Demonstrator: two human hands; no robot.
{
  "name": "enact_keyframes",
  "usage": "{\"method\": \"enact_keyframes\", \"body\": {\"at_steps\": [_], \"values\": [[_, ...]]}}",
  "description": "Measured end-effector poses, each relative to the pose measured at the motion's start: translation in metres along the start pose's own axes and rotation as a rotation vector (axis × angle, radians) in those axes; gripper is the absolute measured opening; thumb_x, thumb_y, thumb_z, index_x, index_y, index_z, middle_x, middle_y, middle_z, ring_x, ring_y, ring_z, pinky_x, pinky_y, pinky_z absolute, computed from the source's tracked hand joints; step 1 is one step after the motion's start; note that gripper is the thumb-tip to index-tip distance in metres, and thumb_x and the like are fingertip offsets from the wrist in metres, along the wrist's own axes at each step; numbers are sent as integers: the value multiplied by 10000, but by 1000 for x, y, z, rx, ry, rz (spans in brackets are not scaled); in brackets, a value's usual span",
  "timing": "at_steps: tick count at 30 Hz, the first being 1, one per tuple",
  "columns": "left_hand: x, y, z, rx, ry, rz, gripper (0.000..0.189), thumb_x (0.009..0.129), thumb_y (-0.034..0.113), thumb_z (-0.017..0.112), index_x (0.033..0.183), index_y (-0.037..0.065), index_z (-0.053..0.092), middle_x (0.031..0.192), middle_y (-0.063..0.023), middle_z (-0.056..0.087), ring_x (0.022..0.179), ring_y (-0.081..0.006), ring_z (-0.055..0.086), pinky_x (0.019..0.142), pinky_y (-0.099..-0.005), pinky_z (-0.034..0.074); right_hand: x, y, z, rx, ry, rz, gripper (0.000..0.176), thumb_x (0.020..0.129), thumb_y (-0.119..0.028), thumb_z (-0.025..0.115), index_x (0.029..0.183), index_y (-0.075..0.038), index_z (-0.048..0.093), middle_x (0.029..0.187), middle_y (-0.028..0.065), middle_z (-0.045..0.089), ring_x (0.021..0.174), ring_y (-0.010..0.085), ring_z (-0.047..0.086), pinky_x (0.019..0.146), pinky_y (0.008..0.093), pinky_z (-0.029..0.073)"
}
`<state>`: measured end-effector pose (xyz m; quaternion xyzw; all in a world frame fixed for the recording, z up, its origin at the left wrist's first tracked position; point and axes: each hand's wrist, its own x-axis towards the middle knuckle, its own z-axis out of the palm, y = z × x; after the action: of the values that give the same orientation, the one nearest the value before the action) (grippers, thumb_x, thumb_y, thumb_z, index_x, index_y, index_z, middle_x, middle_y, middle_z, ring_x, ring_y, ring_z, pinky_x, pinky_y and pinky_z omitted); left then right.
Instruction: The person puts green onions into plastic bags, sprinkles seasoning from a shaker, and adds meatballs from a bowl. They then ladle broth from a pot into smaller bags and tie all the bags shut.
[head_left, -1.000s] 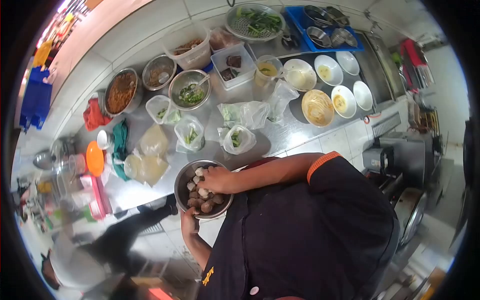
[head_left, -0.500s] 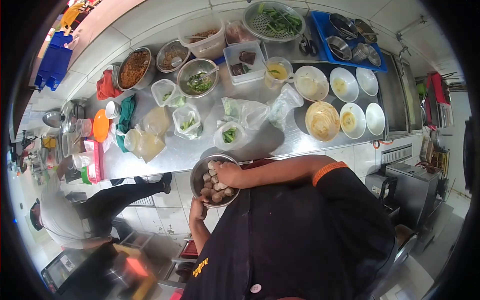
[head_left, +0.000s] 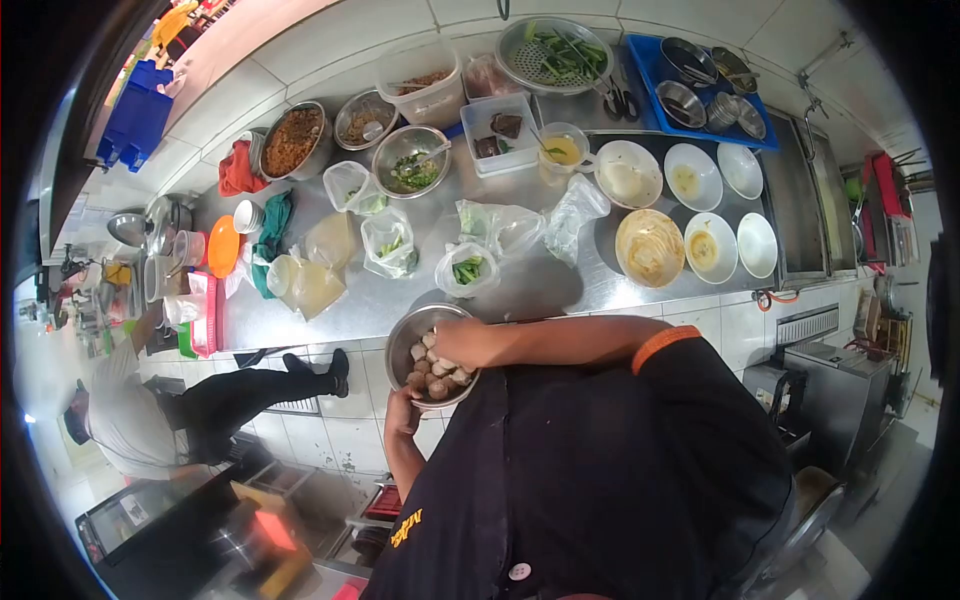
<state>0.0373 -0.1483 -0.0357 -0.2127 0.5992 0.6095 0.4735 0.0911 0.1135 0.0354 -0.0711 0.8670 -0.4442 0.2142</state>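
Shiny steel bowl [head_left: 398, 350], glossy brushed metal counter [head_left: 600, 292], clear crinkled plastic bags [head_left: 466, 270], glazed white bowls [head_left: 757, 244]

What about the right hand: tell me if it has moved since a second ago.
No. The right hand stays in the bowl, at its right rim.

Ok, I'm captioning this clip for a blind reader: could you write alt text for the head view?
A person in a dark shirt holds a metal bowl of meatballs at the edge of a steel counter, left hand gripping its near rim, right hand in among them. Bagged greens, bags of pale liquid and white bowls crowd the counter.
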Motion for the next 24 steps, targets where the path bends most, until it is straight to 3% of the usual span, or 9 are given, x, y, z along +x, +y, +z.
{"method": "enact_keyframes", "body": {"at_steps": [3, 5, 7, 8, 12, 15, 18, 21, 24], "values": [[5, 0, -4, -48, 44, 127, 420, 659, 15, 478, 1066, -73, 527, 923, -121, 602, 726, -229, 623, 592, -348, 528, -33, 6, -38, 77, 90, -320, 198, 751, -140, 645, 901, -12, 632, 896, 169, 641, 806, 287, 644, 628, 344, 513], [5, 7, 3, -93, 50, 181, 482, 664, 18, 465, 1138, -66, 494, 982, -142, 592, 771, -252, 630, 648, -365, 546, -78, 4, -78, 299, 252, -330, 244, 734, -144, 717, 941, -45, 633, 898, 110, 637, 711, 223, 631, 589, 306, 503], [15, 6, 3, -185, 90, 240, 480, 667, 19, 457, 1138, -67, 495, 980, -148, 589, 778, -261, 629, 675, -378, 552, -119, 15, -105, 678, 365, 113, 226, 787, -151, 694, 965, -32, 620, 878, 63, 625, 659, 148, 601, 580, 279, 497], [15, 8, 5, -115, 135, 303, 229, 722, 69, 452, 899, -42, 546, 967, -155, 597, 838, -279, 626, 753, -390, 530, -127, 34, -110, 670, 450, 209, 203, 802, -156, 688, 954, -35, 626, 842, 45, 617, 659, 126, 596, 555, 269, 490], [34, 8, -4, -146, 133, 278, 441, 680, 21, 445, 1108, -80, 484, 1000, -158, 576, 817, -275, 636, 650, -392, 566, -92, 91, -100, 584, 698, 281, 205, 816, -147, 674, 964, -15, 626, 865, 97, 642, 670, 159, 627, 564, 288, 505], [38, 11, 1, -161, 56, 287, 491, 681, 22, 451, 1163, -70, 456, 1027, -159, 570, 844, -282, 634, 665, -408, 567, -42, 114, -92, 32, 911, 229, 231, 817, -137, 657, 1002, -2, 626, 912, 171, 658, 759, 257, 657, 662, 341, 524], [38, 13, 7, -162, 51, 324, 550, 677, 20, 455, 1221, -49, 426, 1073, -162, 557, 890, -290, 629, 685, -416, 567, -28, 108, -93, 114, 836, 197, 285, 813, -206, 674, 1015, -9, 633, 997, 203, 645, 918, 339, 632, 772, 399, 511], [28, 15, 16, -116, 98, 334, 298, 725, 58, 442, 974, -80, 532, 976, -191, 601, 850, -308, 646, 753, -431, 560, -39, 95, -93, -112, 706, 307, 329, 814, -269, 680, 1015, -15, 620, 1020, 199, 643, 926, 346, 633, 758, 415, 519], [29, 9, 14, -144, 94, 325, 298, 728, 57, 444, 978, -79, 534, 979, -197, 605, 844, -307, 649, 757, -424, 560, -48, 70, -106, -254, 821, 433, 356, 815, -309, 676, 1007, -20, 595, 984, 205, 649, 920, 360, 634, 731, 436, 524]]}}
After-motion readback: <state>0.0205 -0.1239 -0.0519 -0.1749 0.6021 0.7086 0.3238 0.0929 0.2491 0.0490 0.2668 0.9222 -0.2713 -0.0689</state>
